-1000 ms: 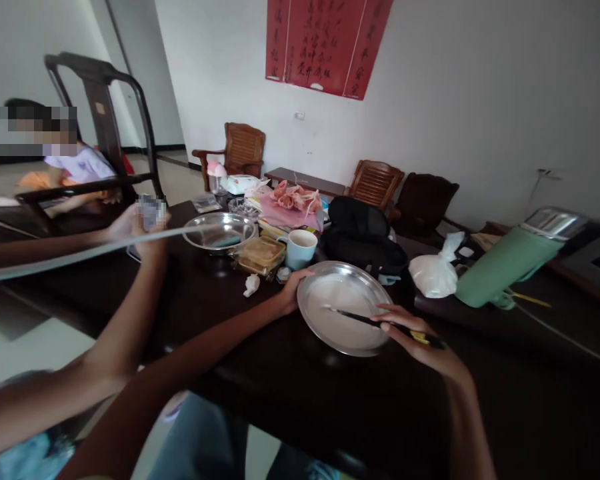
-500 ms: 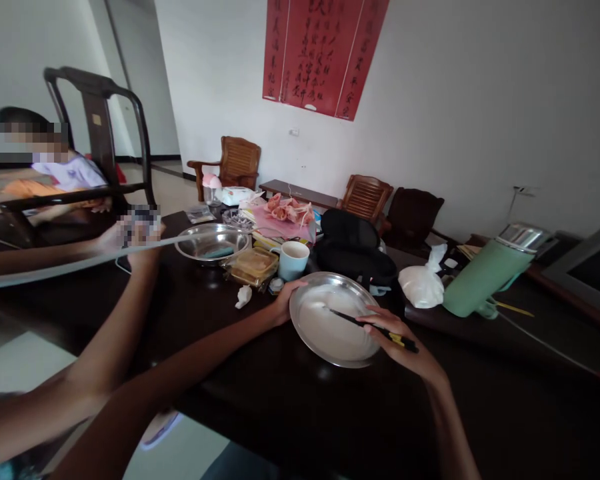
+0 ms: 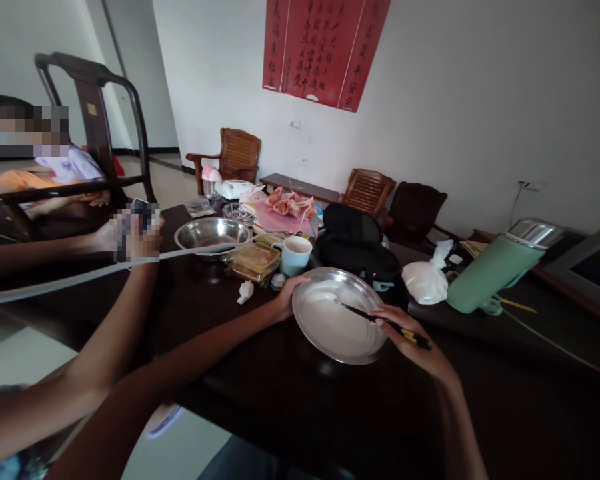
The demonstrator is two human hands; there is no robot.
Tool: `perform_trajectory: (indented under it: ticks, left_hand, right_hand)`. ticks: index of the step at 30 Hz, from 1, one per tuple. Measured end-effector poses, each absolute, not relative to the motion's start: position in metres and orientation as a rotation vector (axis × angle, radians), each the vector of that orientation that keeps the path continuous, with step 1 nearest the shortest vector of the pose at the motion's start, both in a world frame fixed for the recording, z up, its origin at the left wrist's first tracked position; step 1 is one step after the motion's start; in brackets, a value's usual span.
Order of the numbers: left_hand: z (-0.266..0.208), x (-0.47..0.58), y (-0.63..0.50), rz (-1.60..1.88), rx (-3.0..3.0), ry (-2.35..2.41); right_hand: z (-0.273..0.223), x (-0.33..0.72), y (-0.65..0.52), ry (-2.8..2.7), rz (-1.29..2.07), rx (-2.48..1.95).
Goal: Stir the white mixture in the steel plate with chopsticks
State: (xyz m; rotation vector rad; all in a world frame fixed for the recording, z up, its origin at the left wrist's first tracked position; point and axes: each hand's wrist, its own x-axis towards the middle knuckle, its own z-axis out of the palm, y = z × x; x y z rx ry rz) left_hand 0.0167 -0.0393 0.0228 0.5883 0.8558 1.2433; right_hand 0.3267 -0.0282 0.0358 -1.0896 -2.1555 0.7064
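Observation:
A round metal basin (image 3: 375, 285) with a smooth, whitish liquid (image 3: 325, 317) in it sits on the dark table before me. At its left rim, my left hand (image 3: 293, 298) is closed on the edge; part of the fingers is hidden. My right hand (image 3: 405, 330) is over the right rim, closed around black chopsticks (image 3: 355, 309) with yellow marks near their upper end. Their tips dip into the liquid near the middle of the basin. Just behind my left hand stand a light blue mug (image 3: 296, 257) and a clear package of food (image 3: 254, 261).
A second metal bowl (image 3: 185, 241) stands back left, crossed by a pale blurred strap (image 3: 80, 275). Another person's hands (image 3: 137, 233) hold a dark object at left. A black case (image 3: 355, 250), a tied bag of white powder (image 3: 425, 283) and a green thermos (image 3: 495, 270) stand right.
The chopstick tips and my right hand have shifted slightly right with the basin in view. My left hand still grips the rim. The pale strap sits a little lower at left.

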Motion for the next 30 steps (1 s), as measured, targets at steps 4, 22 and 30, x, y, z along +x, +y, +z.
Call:
perform_trajectory:
  ticks: [4,22,30]
  left_hand:
    - [0.014,0.016,-0.034,1.256,0.453,0.917]
    - [0.015,0.015,-0.033,1.257,0.491,0.917]
    - [0.015,0.016,-0.031,1.247,0.455,0.937]
  right_hand:
    - [0.049,0.363,-0.04,-2.205,0.836,-1.128]
    - [0.057,0.366,-0.051,-2.308,0.805,-1.066]
    - [0.034,0.313,-0.045,-2.196,0.715,-1.043]
